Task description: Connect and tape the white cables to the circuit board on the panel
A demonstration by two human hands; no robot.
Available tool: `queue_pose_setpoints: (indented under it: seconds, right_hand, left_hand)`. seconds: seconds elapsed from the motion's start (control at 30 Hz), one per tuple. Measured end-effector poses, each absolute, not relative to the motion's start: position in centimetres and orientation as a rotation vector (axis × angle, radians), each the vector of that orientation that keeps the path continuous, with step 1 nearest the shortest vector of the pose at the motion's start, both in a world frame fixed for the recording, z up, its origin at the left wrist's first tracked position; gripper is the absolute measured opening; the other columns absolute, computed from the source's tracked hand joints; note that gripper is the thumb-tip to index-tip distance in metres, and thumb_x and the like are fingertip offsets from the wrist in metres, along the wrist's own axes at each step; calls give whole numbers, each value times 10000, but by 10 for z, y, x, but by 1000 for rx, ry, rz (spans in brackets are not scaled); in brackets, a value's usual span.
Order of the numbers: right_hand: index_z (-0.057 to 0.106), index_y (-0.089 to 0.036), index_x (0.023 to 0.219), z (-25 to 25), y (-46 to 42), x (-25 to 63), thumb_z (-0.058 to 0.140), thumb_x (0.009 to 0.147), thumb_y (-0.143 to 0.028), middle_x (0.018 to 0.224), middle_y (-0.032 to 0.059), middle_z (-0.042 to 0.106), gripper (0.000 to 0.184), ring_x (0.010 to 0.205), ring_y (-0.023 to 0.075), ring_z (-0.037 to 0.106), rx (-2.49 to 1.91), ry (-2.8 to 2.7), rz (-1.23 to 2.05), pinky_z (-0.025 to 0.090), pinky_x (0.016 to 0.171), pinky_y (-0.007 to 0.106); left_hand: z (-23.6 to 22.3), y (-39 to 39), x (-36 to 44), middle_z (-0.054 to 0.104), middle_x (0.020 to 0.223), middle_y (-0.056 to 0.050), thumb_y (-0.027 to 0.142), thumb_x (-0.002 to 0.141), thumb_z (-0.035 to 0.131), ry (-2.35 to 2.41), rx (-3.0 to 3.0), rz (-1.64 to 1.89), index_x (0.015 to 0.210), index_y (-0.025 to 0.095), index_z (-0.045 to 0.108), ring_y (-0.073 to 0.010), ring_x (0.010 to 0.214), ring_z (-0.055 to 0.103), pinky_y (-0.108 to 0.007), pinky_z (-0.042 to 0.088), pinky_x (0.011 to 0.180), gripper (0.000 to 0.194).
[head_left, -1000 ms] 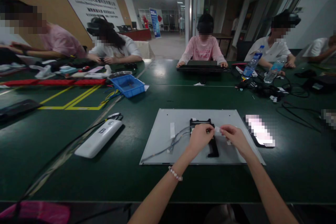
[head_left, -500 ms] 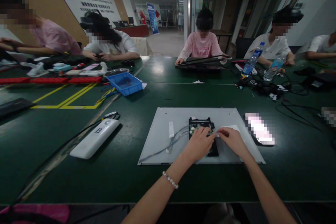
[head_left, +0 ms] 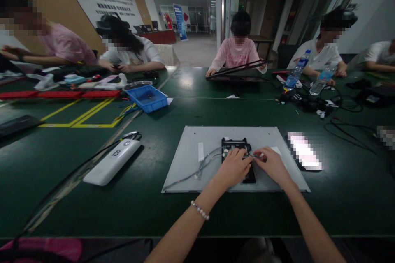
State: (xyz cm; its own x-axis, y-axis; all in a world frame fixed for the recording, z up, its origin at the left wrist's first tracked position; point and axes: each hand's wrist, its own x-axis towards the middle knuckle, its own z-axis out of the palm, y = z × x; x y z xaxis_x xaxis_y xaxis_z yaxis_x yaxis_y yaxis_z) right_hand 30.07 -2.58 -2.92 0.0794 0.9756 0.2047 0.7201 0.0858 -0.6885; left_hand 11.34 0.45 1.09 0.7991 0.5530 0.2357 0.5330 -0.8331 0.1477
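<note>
A flat grey metal panel (head_left: 188,139) lies on the green table in front of me. On it sits a black plastic frame (head_left: 250,176) with a green circuit board (head_left: 227,148), partly hidden by my hands. My left hand (head_left: 235,167) bends over the frame, its curled fingers pressed on it and the board. Beside them, my right hand (head_left: 269,162) pinches what looks like a thin light cable end at the board's right side. Grey cables (head_left: 203,166) run from the board to the panel's lower left. A white strip (head_left: 201,151) sticks to the panel.
A white power bank (head_left: 112,162) with a black cable lies left, a lit phone (head_left: 305,152) right of the panel. Further off are a blue tray (head_left: 148,98), plastic bottles (head_left: 296,72) and tangled black cables (head_left: 302,99). Several people sit across the table, one holding a dark panel (head_left: 236,69).
My right hand has shifted slightly, its fingertips now nearer the left hand's fingers. The left hand stays in place. Across the table, the person in pink has tilted the dark panel.
</note>
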Motion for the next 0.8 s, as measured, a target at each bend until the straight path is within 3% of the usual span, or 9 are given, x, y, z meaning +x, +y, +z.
queue_pose_setpoints:
  seconds: [0.17,0.4,0.63,0.8]
  right_hand:
    - [662,-195,849,-23,-27,303,526,775,-254,856,40,617,165,681,153,584,-1624,-1671,500,464,687,305]
    - [652,-202,864,-18,-29,301,497,803,-278,887,50,623,184,693,162,579,-1604,-1588,421,460,680,313]
    - [652,-208,904,-18,-32,295,468,820,-255,901,57,614,208,703,173,568,-1634,-1668,306,447,702,331]
    - [642,-211,907,-18,-32,294,461,830,-240,914,49,602,198,744,172,575,-1640,-1697,310,449,726,321]
  left_hand:
    - [23,0,113,490,1162,-82,231,891,465,923,2860,479,1189,211,488,-233,1062,439,-383,384,898,300]
    - [46,33,52,531,1096,-72,196,874,450,1252,2562,808,1142,194,532,-210,1021,500,-358,401,921,280]
    - [15,82,-16,541,1109,-54,196,759,542,1459,2249,686,1147,193,539,-141,767,568,-299,468,788,387]
    - [-2,87,-13,591,908,-31,162,725,530,1475,2244,652,1022,185,617,-144,720,566,-277,453,760,310]
